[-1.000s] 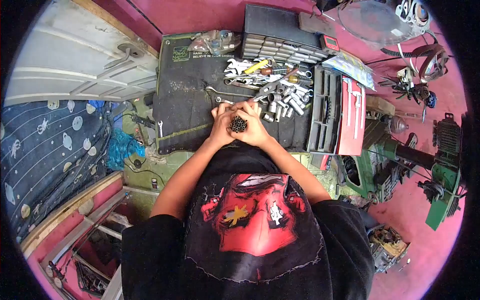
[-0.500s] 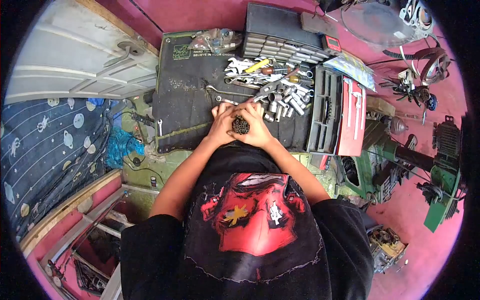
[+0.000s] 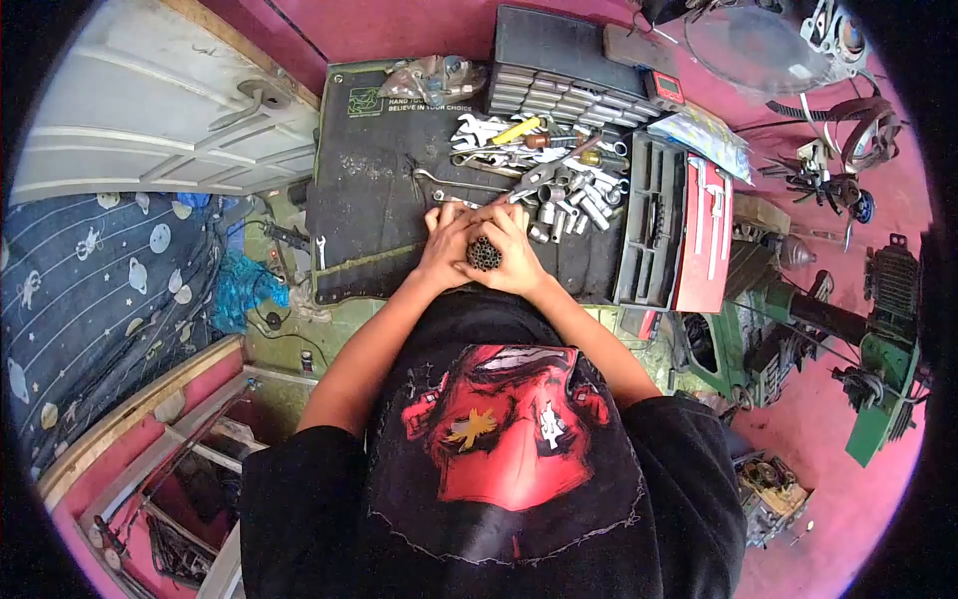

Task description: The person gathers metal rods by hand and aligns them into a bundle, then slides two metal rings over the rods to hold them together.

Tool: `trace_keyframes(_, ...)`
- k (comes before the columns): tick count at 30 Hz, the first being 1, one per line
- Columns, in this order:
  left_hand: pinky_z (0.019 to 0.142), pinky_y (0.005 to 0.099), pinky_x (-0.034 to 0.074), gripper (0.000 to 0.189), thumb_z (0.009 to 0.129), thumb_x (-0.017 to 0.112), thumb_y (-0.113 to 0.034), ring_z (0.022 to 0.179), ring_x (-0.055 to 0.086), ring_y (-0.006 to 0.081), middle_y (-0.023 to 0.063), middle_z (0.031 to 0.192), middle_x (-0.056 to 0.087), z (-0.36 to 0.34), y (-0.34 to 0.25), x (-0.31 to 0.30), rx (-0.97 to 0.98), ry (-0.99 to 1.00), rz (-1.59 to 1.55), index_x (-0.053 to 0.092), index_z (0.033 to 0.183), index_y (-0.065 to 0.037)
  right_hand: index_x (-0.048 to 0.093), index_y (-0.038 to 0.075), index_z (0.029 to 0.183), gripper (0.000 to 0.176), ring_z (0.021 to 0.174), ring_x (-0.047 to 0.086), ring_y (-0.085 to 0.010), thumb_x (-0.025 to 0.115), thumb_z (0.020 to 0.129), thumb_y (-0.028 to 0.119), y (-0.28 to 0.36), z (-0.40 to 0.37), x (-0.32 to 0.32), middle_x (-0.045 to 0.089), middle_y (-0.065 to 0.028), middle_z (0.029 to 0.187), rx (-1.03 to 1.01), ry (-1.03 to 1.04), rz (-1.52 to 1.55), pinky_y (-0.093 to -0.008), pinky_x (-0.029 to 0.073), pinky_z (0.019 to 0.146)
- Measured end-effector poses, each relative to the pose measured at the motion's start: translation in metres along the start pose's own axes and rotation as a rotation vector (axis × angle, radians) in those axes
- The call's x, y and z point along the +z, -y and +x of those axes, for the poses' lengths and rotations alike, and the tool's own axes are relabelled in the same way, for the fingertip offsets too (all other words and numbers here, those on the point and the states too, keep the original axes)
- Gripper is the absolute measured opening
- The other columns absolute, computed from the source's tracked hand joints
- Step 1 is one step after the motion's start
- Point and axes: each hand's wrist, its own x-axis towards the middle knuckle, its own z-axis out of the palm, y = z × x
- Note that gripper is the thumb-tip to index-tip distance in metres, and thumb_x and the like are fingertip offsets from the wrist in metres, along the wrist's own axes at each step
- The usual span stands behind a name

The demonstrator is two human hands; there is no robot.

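Close to my body, at the near edge of the dark mat, I grip a round, dark bundle whose top end is a honeycomb of small round holes, like packed tubes. My left hand is closed round its left side. From the right, my right hand wraps it with bent fingers. The fingers of both hands meet beyond it and hide its lower part. Just past my fingers lie a long combination wrench and a pile of shiny sockets.
Behind the sockets are more wrenches and screwdrivers. A small-drawer cabinet stands at the back. An open tool case with a red lid bounds the right side. Green machinery stands farther right; a door is at left.
The bundle's end has tilted and shifted slightly right and down within my grip. Both hands keep nearly the same place.
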Motion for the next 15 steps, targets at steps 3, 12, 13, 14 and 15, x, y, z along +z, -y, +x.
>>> trace_keyframes(3, 0.106, 0.0539, 0.031, 0.072, 0.068, 0.085, -0.04, 0.126, 0.051, 0.0289, -0.0005, 0.135, 0.064, -0.002, 0.0, -0.003, 0.021, 0.002, -0.059, 0.068, 0.136, -0.023, 0.068, 0.011, 0.1, 0.044, 0.116, 0.05, -0.0346, 0.093, 0.07, 0.031, -0.002, -0.002, -0.003, 0.062, -0.0089, 0.124, -0.011, 0.072, -0.069, -0.0479, 0.037, 0.103)
trace_keyframes(12, 0.107, 0.0525, 0.032, 0.061, 0.063, 0.086, -0.029, 0.13, 0.049, 0.0326, 0.0062, 0.136, 0.063, -0.006, 0.021, 0.012, 0.039, 0.026, -0.085, 0.075, 0.121, -0.016, 0.07, 0.008, 0.105, 0.052, 0.118, 0.049, -0.0375, 0.093, 0.069, 0.038, -0.009, -0.002, -0.002, 0.061, -0.0112, 0.127, 0.022, 0.139, -0.059, -0.0498, 0.038, 0.102)
trace_keyframes(13, 0.107, 0.0521, 0.032, 0.059, 0.062, 0.086, -0.028, 0.131, 0.049, 0.0325, 0.0065, 0.135, 0.063, -0.007, 0.021, 0.011, 0.027, 0.041, -0.038, 0.075, 0.119, -0.016, 0.07, 0.01, 0.104, 0.05, 0.118, 0.05, -0.036, 0.095, 0.067, 0.033, -0.007, -0.002, -0.003, 0.062, -0.0095, 0.127, 0.049, 0.149, -0.065, -0.049, 0.038, 0.104)
trace_keyframes(14, 0.107, 0.0521, 0.032, 0.059, 0.062, 0.086, -0.028, 0.131, 0.049, 0.0325, 0.0065, 0.135, 0.063, -0.007, 0.022, 0.01, 0.028, 0.04, -0.038, 0.075, 0.119, -0.016, 0.07, 0.01, 0.104, 0.05, 0.118, 0.05, -0.036, 0.095, 0.067, 0.033, -0.005, 0.0, -0.004, 0.062, -0.0095, 0.127, 0.049, 0.149, -0.065, -0.049, 0.038, 0.104)
trace_keyframes(15, 0.107, 0.0512, 0.033, 0.06, 0.066, 0.085, -0.029, 0.13, 0.05, 0.0319, 0.0037, 0.141, 0.063, -0.006, 0.022, 0.008, 0.034, 0.066, -0.013, 0.074, 0.124, -0.017, 0.07, 0.01, 0.105, 0.05, 0.119, 0.05, -0.0366, 0.095, 0.068, 0.034, -0.004, 0.001, -0.005, 0.062, -0.0095, 0.127, 0.022, 0.143, -0.07, -0.0494, 0.038, 0.104)
